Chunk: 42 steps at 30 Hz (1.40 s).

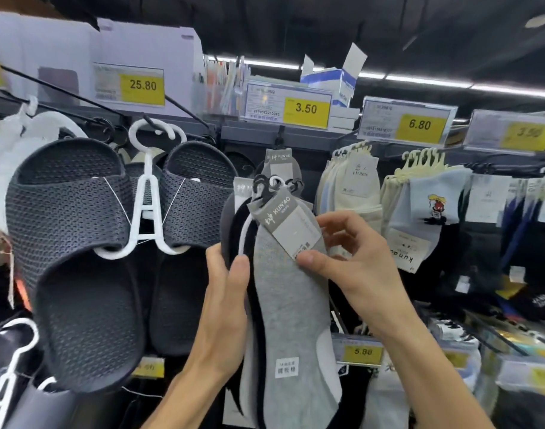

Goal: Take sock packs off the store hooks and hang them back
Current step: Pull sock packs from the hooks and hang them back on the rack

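Head view: left hand (224, 292) grips and right hand (351, 261) pinches the near-upright grey fabric sock pack (293, 305); black metal hook (280, 132) at twelve o'clock.

To your left, a pair of dark mesh slippers (70, 218) hangs on a white plastic hanger (147, 193). Along the shelf edge (234, 129) above you are yellow price labels reading 25.80 (142, 85), 3.50 (306, 109) and 6.80 (419, 124). A blue-and-white carton (330, 80) stands open behind the 3.50 label.

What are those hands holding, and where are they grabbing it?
A bunch of sock packs, the grey pack in front. The left hand grips the bunch's left edge; the right hand pinches the grey pack's paper label.
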Available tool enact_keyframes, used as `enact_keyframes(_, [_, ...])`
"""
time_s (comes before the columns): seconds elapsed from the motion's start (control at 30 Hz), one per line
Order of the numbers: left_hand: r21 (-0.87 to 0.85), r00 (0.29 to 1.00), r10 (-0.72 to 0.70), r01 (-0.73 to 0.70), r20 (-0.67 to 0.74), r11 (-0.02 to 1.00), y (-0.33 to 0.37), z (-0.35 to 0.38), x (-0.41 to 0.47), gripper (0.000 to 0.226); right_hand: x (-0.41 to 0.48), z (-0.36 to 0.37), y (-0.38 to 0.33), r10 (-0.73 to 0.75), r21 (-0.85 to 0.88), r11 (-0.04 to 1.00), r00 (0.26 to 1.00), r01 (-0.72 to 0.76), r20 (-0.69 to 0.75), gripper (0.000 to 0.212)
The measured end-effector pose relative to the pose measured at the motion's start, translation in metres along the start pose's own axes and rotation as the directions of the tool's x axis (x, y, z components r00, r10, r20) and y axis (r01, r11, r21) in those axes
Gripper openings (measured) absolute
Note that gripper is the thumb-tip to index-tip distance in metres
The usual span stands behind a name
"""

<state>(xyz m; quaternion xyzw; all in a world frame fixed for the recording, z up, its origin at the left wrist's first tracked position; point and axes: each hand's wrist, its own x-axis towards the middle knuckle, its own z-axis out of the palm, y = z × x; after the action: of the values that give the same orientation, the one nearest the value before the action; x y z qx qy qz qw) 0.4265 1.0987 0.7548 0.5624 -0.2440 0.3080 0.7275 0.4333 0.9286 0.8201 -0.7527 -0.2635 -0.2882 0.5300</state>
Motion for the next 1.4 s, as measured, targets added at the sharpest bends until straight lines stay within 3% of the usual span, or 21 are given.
enact_keyframes(0.3, [0.020, 1.000, 0.030, -0.030, -0.004, 0.999, 0.006, -0.002, 0.012, 0.023, 0.000, -0.008, 0.001, 0.045, 0.199, 0.979, 0.999, -0.048, 0.021, 0.046])
enact_keyframes(0.57, [0.005, 0.995, 0.065, -0.065, -0.074, 0.998, 0.010, -0.006, 0.016, 0.048, 0.002, -0.013, 0.001, 0.031, 0.375, 0.922, 0.985, -0.093, 0.168, 0.033])
enact_keyframes(0.83, [0.073, 0.972, 0.161, -0.150, -0.173, 0.986, 0.014, -0.018, 0.016, 0.035, 0.010, -0.012, -0.004, 0.055, 0.479, 0.865, 0.978, -0.148, 0.204, 0.031])
enact_keyframes(1.07, [0.063, 0.956, 0.182, -0.173, -0.228, 0.983, 0.015, -0.031, 0.018, 0.036, 0.041, -0.019, 0.006, 0.135, 0.502, 0.856, 0.991, -0.123, 0.012, 0.038])
enact_keyframes(1.17, [0.067, 0.955, 0.180, -0.169, -0.238, 0.983, 0.018, -0.034, 0.016, 0.034, 0.060, -0.022, 0.015, 0.149, 0.449, 0.890, 0.981, -0.079, -0.122, 0.038])
enact_keyframes(1.4, [0.066, 0.970, 0.148, -0.138, -0.192, 0.988, 0.022, -0.029, 0.010, 0.040, 0.103, -0.001, 0.029, 0.054, 0.234, 0.972, 0.979, -0.006, -0.198, 0.048])
